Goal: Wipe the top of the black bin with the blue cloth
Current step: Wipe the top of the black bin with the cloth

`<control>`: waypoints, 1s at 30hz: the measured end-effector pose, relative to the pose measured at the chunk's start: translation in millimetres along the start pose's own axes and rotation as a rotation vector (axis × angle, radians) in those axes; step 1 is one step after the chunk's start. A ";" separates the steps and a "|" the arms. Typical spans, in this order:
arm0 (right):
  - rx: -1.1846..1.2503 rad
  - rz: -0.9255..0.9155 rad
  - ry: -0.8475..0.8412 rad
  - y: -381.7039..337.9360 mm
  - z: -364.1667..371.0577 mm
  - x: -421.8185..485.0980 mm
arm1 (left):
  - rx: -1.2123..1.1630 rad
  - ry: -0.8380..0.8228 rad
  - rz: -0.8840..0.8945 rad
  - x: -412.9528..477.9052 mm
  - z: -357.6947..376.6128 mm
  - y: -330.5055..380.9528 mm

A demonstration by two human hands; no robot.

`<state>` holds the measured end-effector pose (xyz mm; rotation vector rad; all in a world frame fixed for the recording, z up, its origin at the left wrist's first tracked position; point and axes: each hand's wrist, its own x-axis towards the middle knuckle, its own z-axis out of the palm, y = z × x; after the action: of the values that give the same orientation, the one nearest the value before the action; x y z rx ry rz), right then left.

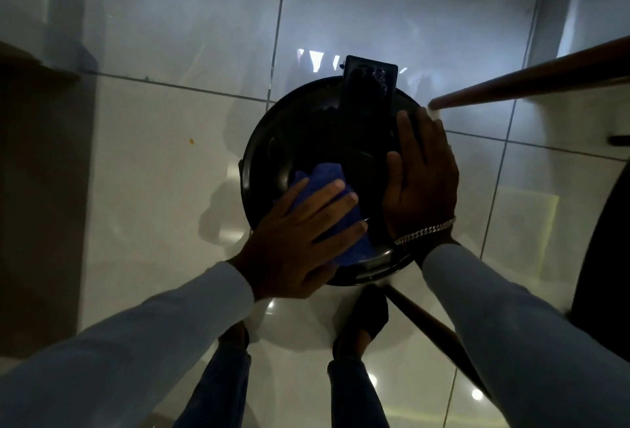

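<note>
A round black bin (306, 134) with a glossy lid stands on the tiled floor, seen from straight above. Its foot pedal (370, 85) sticks out at the far side. My left hand (300, 240) lies flat on the near left part of the lid and presses a crumpled blue cloth (324, 182) against it. The cloth shows between and beyond my fingers. My right hand (421, 175) rests flat on the right side of the lid, fingers together and pointing away, with nothing in it. A silver bracelet sits on that wrist.
Glossy white floor tiles (163, 155) surround the bin. A brown wooden rail (531, 80) runs in from the right, touching close to the bin's rim. A dark wooden leg (429, 322) slants below the bin. My feet (361, 328) stand just behind it. Dark furniture (37, 155) lines the left.
</note>
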<state>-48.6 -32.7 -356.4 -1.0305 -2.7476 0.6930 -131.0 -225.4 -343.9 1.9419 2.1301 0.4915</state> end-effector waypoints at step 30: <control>-0.037 0.057 0.030 -12.3 -1.6 -0.1 | -0.570 0.177 -0.304 94.1 -61.8 -83.9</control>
<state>-55.4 -40.4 -349.3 -1.1221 -2.7255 0.6311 -241.4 -144.2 -313.4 1.2819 2.0290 1.0936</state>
